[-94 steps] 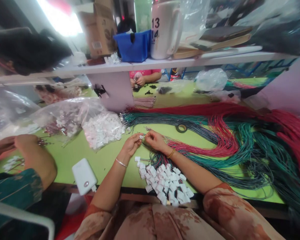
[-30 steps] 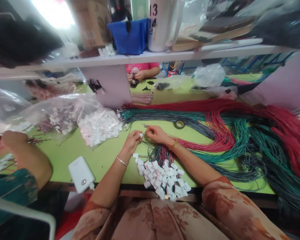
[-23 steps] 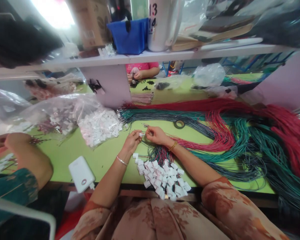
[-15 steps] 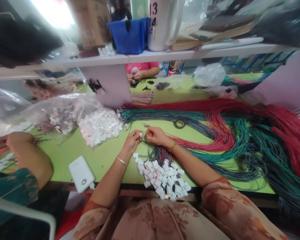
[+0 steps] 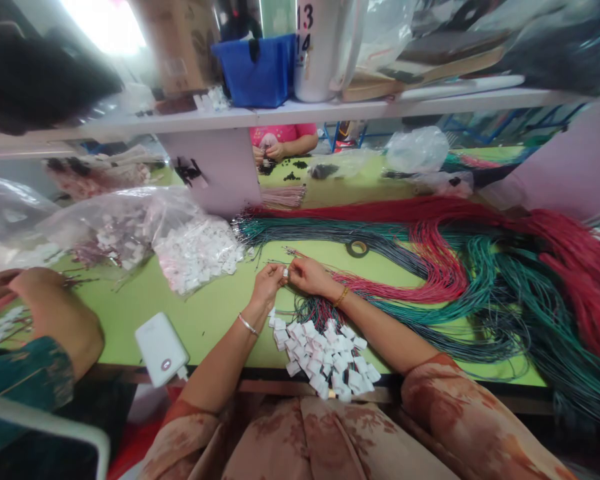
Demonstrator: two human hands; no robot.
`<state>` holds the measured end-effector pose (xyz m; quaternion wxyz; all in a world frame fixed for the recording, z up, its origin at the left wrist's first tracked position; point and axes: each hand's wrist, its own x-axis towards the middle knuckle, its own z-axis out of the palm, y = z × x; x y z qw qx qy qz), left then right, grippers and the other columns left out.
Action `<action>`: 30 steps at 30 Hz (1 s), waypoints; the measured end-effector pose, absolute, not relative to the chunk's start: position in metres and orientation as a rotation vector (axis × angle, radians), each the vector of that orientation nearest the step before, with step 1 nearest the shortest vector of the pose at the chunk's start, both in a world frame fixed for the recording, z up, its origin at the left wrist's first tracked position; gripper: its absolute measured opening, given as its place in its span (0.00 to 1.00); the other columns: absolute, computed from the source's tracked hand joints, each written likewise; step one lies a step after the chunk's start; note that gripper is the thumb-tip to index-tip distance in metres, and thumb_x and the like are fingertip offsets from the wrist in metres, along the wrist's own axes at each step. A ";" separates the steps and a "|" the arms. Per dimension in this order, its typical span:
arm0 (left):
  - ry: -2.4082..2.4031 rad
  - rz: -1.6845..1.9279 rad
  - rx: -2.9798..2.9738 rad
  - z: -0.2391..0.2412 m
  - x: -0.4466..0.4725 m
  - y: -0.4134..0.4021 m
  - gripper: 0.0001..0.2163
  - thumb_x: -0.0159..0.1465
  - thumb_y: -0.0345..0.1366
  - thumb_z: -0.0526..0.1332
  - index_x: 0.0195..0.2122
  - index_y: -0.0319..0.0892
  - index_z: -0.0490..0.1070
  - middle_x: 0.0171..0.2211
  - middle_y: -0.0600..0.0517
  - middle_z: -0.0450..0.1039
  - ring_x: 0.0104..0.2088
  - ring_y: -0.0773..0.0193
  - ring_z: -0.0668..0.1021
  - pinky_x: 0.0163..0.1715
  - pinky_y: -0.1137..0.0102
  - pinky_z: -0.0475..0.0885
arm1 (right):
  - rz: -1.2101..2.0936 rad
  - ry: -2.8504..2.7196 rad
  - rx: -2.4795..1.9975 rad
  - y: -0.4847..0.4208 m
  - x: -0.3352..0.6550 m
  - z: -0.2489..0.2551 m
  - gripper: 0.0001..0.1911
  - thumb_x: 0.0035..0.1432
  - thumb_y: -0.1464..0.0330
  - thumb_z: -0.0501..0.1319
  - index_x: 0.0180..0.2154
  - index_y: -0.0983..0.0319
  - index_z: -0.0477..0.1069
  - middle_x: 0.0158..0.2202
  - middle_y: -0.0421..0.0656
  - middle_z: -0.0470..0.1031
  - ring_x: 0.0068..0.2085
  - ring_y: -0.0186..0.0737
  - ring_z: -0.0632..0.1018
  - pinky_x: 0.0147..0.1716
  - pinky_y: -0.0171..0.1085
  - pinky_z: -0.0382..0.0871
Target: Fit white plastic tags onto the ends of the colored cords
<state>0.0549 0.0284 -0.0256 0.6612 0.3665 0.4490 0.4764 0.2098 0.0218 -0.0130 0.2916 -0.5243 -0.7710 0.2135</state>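
Note:
My left hand point(image 5: 267, 283) pinches a small white connector point(image 5: 285, 272) over the green table point(image 5: 210, 313). My right hand point(image 5: 307, 275) is pinched right against it, holding a thin wire at the connector. Below my hands lies a pile of white connectors with short wires point(image 5: 327, 357). Bundles of red wires point(image 5: 430, 267) and green wires point(image 5: 485, 293) spread to the right.
A clear bag of white connectors point(image 5: 197, 250) lies at left, a white power bank point(image 5: 161, 348) near the front edge, a tape roll point(image 5: 357, 248) beyond my hands. A co-worker's arm point(image 5: 55, 313) rests at left; another person's hands point(image 5: 270, 153) work across the table under a shelf point(image 5: 330, 110).
My right hand has closed in on my left, so both pinches now meet at the connector. The co-worker's arm shifted slightly.

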 end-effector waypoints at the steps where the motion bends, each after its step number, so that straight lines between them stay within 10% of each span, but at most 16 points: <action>1: 1.018 1.069 0.830 -0.025 0.055 0.028 0.11 0.48 0.37 0.70 0.28 0.37 0.71 0.26 0.54 0.69 0.25 0.73 0.70 0.28 0.75 0.67 | 0.587 -2.053 -1.376 0.026 0.213 -0.013 0.08 0.55 0.69 0.56 0.29 0.64 0.72 0.25 0.41 0.73 0.27 0.33 0.69 0.29 0.31 0.58; 17: 1.032 0.992 0.862 -0.022 0.047 0.031 0.10 0.50 0.37 0.69 0.29 0.36 0.73 0.26 0.52 0.70 0.25 0.72 0.71 0.29 0.74 0.68 | 0.328 -1.942 -1.958 0.074 0.242 -0.011 0.11 0.59 0.70 0.52 0.37 0.65 0.71 0.34 0.50 0.77 0.31 0.39 0.72 0.30 0.35 0.56; 30: 0.948 1.023 0.807 -0.022 0.047 0.031 0.10 0.50 0.37 0.69 0.30 0.38 0.72 0.28 0.53 0.70 0.26 0.73 0.70 0.29 0.75 0.68 | 0.822 -1.754 -1.288 0.068 0.210 0.017 0.08 0.50 0.68 0.55 0.26 0.65 0.69 0.24 0.38 0.70 0.26 0.31 0.67 0.28 0.30 0.59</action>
